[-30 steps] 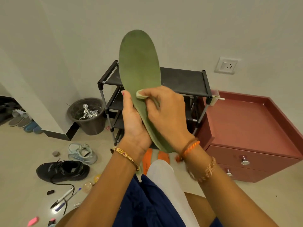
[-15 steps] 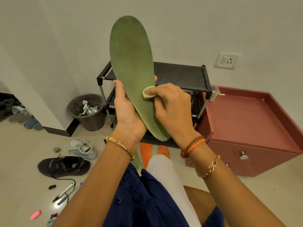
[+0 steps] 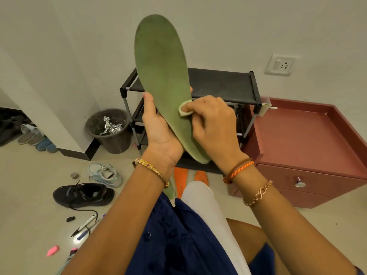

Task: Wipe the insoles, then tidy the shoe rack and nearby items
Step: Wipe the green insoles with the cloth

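Observation:
A green insole (image 3: pixel 161 68) stands nearly upright in front of me, toe end up. My left hand (image 3: pixel 159 132) grips its lower half from the left, thumb on the near face. My right hand (image 3: pixel 213 126) pinches a small pale wipe (image 3: pixel 183 111) and presses it on the insole's right edge near the middle. Behind them stands the black shoe rack (image 3: pixel 222 86). Two orange insoles (image 3: pixel 181 178) and another green one (image 3: pixel 170 190) lie on the floor below my hands, partly hidden.
A dark bin (image 3: pixel 109 130) with crumpled foil stands left of the rack, a red-brown drawer cabinet (image 3: pixel 309 139) to the right. On the floor at left lie a black sneaker (image 3: pixel 83 194), a pale blue shoe (image 3: pixel 105 174), pens (image 3: pixel 85 226) and small pink items (image 3: pixel 52 251). Slippers (image 3: pixel 35 138) sit far left.
The insole has shifted slightly lower and to the right in view. My right hand with the wipe has slid along the insole's right edge while my left keeps its grip.

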